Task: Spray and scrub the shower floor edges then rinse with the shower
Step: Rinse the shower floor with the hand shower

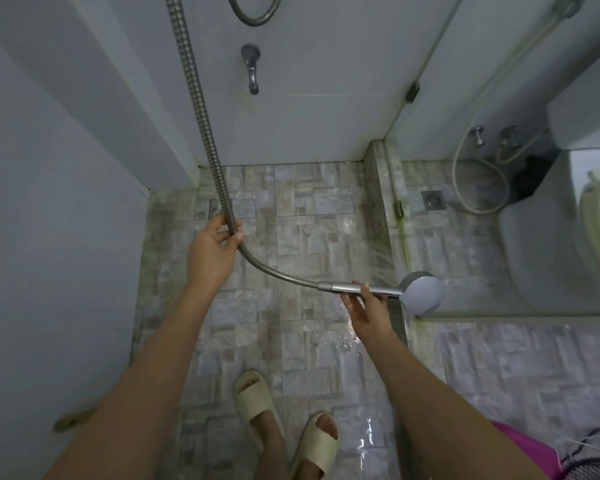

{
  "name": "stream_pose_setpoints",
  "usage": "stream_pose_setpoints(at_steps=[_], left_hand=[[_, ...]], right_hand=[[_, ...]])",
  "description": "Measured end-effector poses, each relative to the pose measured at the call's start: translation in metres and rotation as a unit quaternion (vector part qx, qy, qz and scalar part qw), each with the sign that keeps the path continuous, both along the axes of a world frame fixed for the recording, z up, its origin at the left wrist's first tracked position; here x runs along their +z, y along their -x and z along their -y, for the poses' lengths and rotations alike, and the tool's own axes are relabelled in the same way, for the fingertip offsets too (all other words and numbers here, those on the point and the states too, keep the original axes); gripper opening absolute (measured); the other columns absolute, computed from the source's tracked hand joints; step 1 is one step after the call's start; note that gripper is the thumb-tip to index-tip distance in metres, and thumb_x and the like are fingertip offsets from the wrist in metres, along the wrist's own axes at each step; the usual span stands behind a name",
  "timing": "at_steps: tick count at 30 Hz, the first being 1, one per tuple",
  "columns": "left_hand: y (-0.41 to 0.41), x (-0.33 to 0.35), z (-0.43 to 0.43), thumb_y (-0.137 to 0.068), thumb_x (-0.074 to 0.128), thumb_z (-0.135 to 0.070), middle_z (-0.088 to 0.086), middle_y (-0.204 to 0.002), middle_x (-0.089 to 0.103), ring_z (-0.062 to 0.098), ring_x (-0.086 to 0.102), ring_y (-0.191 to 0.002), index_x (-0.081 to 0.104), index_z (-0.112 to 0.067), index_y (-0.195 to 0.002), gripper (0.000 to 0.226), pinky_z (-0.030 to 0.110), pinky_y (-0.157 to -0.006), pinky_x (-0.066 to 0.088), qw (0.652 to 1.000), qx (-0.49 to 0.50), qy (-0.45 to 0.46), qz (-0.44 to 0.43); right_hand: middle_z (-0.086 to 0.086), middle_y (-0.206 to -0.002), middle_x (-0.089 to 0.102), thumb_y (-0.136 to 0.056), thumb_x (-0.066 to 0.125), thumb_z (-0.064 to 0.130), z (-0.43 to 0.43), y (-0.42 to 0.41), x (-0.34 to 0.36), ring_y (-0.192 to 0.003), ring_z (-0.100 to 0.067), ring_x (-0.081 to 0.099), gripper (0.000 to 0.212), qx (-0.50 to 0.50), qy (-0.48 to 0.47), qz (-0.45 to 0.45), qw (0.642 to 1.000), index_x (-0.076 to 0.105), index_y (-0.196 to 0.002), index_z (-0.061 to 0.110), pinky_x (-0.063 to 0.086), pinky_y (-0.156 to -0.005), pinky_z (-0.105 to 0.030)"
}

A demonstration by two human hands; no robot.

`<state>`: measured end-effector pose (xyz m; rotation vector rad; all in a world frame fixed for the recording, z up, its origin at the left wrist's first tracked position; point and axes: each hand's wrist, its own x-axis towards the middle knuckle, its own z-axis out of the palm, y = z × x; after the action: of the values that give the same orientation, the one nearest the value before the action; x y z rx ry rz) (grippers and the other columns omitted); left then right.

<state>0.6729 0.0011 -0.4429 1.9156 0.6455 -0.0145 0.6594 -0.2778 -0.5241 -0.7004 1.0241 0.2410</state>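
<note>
Chrome showerhead (425,294) in right hand (365,315)

What the edges, hands and blur keep back in the shower stall
The shower hose (200,109) runs out past the top edge; the left grip (210,254) covers a stretch of it, and hose and grip together hide part of a floor drain (213,206). Fingers of the right grip (368,313) mask part of the shower handle (343,287). The spray (383,261) is only a blurred streak. The toilet (596,216) is cut by the right edge; the dark thing (532,178) beside it cannot be made out
</note>
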Motion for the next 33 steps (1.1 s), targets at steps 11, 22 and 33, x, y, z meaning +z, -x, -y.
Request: stream_pose_setpoints(at_steps=[11, 22, 33], left_hand=[[-0.021, -0.005, -0.049, -0.095, 0.067, -0.015, 0.002, -0.107, 0.073, 0.022, 0.071, -0.102, 0.064, -0.025, -0.107, 0.016, 0.050, -0.096, 0.056, 0.999, 0.009, 0.047, -0.015], [-0.041, -0.024, -0.102, -0.095, 0.067, -0.014, 0.004, -0.107, 0.072, 0.018, 0.070, -0.097, 0.064, -0.031, -0.102, 0.019, 0.029, -0.080, 0.056, 0.999, 0.029, 0.034, -0.024], [0.018, -0.037, -0.123, -0.093, 0.068, -0.006, -0.002, -0.096, 0.070, 0.013, 0.067, -0.088, 0.062, -0.020, -0.098, 0.016, 0.005, -0.071, 0.047, 0.996, 0.079, 0.013, -0.038]], right_hand=[[-0.008, -0.099, 0.062, -0.097, 0.049, 0.007, -0.033, -0.092, 0.021, -0.091, -0.022, 0.062, 0.010, 0.028, 0.049, 0.053, 0.997, 0.047, -0.097, 0.016, 0.057, -0.075, -0.043], [-0.017, -0.106, 0.060, -0.094, 0.056, 0.005, -0.094, -0.077, -0.016, -0.086, -0.024, 0.062, 0.033, 0.070, 0.073, -0.056, 0.993, 0.048, -0.125, -0.001, 0.059, -0.058, -0.037], [-0.010, -0.071, 0.062, -0.096, 0.049, 0.001, -0.153, 0.019, -0.040, -0.070, -0.021, 0.060, 0.018, 0.131, -0.034, -0.184, 0.974, 0.052, -0.079, 0.005, 0.055, -0.041, -0.035]])
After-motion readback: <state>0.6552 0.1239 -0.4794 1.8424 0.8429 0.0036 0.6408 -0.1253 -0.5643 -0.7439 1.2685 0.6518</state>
